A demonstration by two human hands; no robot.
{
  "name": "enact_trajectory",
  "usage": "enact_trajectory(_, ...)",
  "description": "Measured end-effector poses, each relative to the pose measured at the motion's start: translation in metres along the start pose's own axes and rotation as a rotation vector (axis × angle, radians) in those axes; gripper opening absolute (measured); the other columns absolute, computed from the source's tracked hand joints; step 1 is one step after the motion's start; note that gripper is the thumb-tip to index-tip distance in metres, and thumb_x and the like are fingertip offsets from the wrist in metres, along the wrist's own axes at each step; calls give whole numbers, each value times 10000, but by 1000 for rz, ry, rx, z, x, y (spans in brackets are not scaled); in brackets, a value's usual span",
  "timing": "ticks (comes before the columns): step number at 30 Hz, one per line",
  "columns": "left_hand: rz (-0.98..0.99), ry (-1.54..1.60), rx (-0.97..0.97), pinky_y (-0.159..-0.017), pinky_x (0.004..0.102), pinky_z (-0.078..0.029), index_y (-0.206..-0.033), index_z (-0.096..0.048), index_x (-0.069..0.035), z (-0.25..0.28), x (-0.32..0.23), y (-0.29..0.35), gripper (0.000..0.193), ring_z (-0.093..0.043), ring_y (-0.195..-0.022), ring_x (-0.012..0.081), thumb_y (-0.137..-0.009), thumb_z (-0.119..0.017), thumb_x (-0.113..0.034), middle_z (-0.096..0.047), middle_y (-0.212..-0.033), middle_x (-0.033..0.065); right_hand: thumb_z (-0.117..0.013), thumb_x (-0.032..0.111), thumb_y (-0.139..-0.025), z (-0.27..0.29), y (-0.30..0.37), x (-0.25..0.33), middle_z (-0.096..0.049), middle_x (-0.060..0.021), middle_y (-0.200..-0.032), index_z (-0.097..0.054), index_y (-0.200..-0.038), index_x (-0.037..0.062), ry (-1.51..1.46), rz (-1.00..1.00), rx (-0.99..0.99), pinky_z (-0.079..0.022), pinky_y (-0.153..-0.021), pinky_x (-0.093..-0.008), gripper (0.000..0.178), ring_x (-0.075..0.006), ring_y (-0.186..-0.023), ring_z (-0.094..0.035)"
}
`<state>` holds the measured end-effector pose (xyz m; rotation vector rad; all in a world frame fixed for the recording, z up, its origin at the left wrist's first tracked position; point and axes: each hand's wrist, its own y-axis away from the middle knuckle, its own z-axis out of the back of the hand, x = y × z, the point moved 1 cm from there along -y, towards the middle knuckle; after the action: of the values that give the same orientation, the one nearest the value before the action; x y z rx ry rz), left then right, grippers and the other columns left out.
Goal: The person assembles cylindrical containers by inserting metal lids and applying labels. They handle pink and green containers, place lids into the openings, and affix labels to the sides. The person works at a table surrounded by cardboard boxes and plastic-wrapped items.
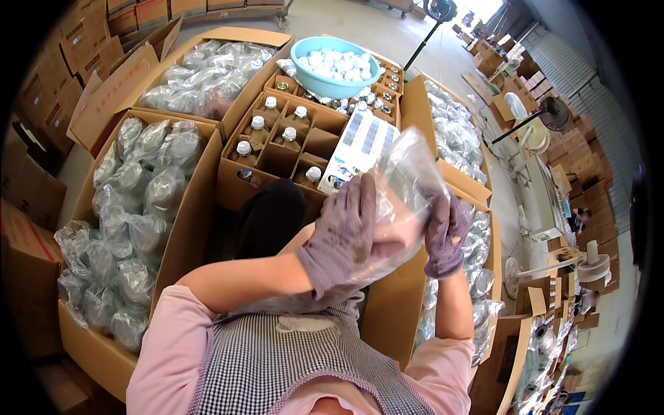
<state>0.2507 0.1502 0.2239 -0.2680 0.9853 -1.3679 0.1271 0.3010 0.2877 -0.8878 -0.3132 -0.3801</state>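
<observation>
I see the left hand (337,234) straight-fingered over a clear bag (409,166), its hold unclear, right hand (447,235) curled closed on its side

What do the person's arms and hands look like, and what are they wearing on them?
The left hand and right hand wear greyish-purple fabric gloves that cover most of the fingers, with darker smudges on the left one. Loose pale pink sleeves end around the elbows, leaving the forearms bare.
</observation>
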Motion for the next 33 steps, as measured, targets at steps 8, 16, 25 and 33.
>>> enact_trajectory(8, 360, 501, 449, -1076, 424, -434, -1495, -342, 8, 48, 81, 31, 1048, -542, -1242, 348, -707, -876, -430, -572, -1293, 201, -565, 288, -1030, -1, 1, -12, -626, 34, -827, -700, -1012, -50, -258, -410, -219, -418, -677, -252, 364, -62, -767, -498)
enact_trajectory(16, 486, 663, 107, -872, 388, -544, -1185, -617, -35, 36, 50, 75, 411, -680, -1003, 311, -843, -763, -211, -670, -1076, 160, -367, 176, -1042, 11, 0, -64, -672, -99, -1221, -536, -1378, 12, 395, -167, -382, -524, -868, -299, 410, -197, -956, -656)
enact_trajectory(25, 291, 438, 349, -828, 443, -529, -1213, -578, -60, 130, 40, 46, 478, -678, -987, 372, -822, -757, -268, -657, -1055, 271, -414, 366, -1046, 1, -51, -9, -700, -126, -1035, -668, -1046, 13, 211, -217, -631, -525, -786, -371, 435, -237, -867, -650)
enact_trajectory(33, 498, 389, 384, -852, 448, -521, -1261, -527, -66, 147, 63, 81, 488, -662, -968, 421, -897, -709, -335, -683, -1010, 221, -481, 351, -1050, -63, -66, 47, -698, -121, -970, -704, -1038, -17, -21, -336, -563, -533, -761, -350, 431, -210, -848, -644)
